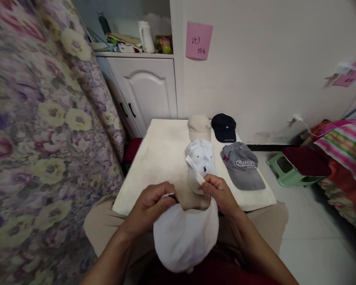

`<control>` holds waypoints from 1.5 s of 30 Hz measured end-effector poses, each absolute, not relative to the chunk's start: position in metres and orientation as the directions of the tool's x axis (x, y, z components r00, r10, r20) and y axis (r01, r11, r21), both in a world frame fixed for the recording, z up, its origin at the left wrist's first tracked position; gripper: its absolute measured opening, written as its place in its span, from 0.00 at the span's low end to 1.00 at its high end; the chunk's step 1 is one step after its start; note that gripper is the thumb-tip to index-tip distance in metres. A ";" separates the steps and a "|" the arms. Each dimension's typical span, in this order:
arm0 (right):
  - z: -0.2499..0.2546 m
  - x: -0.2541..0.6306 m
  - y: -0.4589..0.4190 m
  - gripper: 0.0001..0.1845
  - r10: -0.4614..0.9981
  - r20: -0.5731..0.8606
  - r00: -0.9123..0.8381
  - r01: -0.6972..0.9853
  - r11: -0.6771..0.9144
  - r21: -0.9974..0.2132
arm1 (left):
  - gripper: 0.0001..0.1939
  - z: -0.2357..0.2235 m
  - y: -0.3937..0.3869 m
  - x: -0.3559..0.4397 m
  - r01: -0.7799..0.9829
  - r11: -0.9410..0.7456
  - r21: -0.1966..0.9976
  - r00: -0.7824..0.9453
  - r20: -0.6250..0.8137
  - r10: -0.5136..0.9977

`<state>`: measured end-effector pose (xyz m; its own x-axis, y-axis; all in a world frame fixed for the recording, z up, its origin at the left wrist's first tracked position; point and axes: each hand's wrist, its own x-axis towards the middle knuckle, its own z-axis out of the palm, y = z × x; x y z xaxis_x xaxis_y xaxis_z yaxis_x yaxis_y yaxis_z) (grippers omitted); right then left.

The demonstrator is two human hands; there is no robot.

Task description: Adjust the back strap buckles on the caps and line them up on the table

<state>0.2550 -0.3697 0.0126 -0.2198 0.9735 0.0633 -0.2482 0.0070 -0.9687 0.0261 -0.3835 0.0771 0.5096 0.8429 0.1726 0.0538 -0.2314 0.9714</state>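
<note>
A white baseball cap hangs over my lap at the near table edge, its back opening turned away from me. My left hand is closed on the left side of that opening, where a small dark buckle shows by the fingertips. My right hand pinches the cap's white strap, whose loose end sticks up and to the left. Just beyond lies a pale blue cap with a small dark emblem, partly covered by the strap and my right fingers. To its right rests a grey cap with white lettering.
A beige cap and a navy cap sit at the back of the cream table. A floral curtain hangs close on the left. A green stool stands right, beside a bed with striped covers.
</note>
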 end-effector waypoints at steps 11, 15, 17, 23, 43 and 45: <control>0.045 0.269 -0.379 0.09 0.940 0.159 -0.301 -0.278 0.073 -0.958 | 0.13 0.081 -0.389 0.044 0.163 -0.111 0.980 0.542 0.005 0.840; 0.053 0.275 -0.379 0.10 0.934 0.113 -0.339 -0.242 0.029 -0.970 | 0.13 0.082 -0.387 0.041 0.117 -0.074 0.990 0.543 -0.002 0.840; 0.056 0.278 -0.379 0.10 0.924 0.100 -0.368 -0.234 0.012 -0.972 | 0.13 0.086 -0.386 0.039 0.131 -0.081 0.988 0.550 -0.005 0.835; 0.057 0.282 -0.387 0.11 0.886 0.107 -0.451 -0.296 -0.035 -0.954 | 0.12 0.107 -0.386 0.033 0.147 -0.227 0.963 0.612 0.092 0.786; 0.052 0.259 -0.386 0.10 0.949 0.098 -0.300 -0.237 0.025 -0.971 | 0.11 0.063 -0.393 0.050 -0.004 0.047 0.999 0.445 -0.040 0.895; 0.055 0.259 -0.386 0.10 0.955 0.092 -0.281 -0.203 0.034 -0.979 | 0.11 0.059 -0.391 0.049 -0.046 0.072 0.996 0.460 -0.042 0.887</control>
<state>0.2592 -0.3860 0.0549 -0.2806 0.9554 0.0916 -0.2026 0.0343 -0.9787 0.0488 -0.3906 0.0589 0.4600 0.8869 -0.0425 -0.0460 0.0716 0.9964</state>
